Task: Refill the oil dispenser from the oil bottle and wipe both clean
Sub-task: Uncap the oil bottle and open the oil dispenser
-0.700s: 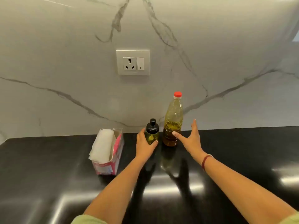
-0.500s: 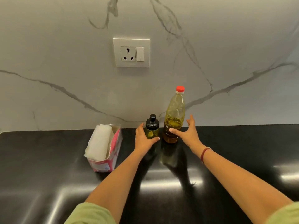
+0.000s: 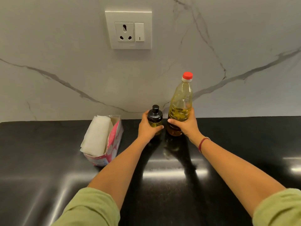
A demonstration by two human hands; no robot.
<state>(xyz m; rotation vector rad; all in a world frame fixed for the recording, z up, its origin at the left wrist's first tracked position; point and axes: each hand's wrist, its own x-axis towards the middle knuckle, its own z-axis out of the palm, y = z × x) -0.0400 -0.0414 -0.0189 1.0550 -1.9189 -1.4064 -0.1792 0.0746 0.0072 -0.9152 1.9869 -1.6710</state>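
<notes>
A small oil dispenser [image 3: 155, 117] with a black cap stands near the back of the black counter [image 3: 48, 160]. My left hand [image 3: 147, 129] grips its lower body, thumb across the front. Just to its right stands a tall clear oil bottle [image 3: 181, 101] with a red cap, holding yellow oil in its lower part. My right hand [image 3: 185, 124] grips the bottle low down, fingers wrapped round it. Both containers are upright and capped.
An open pink and white box of white tissues [image 3: 101, 141] lies to the left of the dispenser. A marble wall with a white socket plate [image 3: 128, 30] rises right behind the bottles.
My right hand, open beside the bottle earlier, has closed round it. My left hand has tightened on the dispenser. The camera has moved closer.
</notes>
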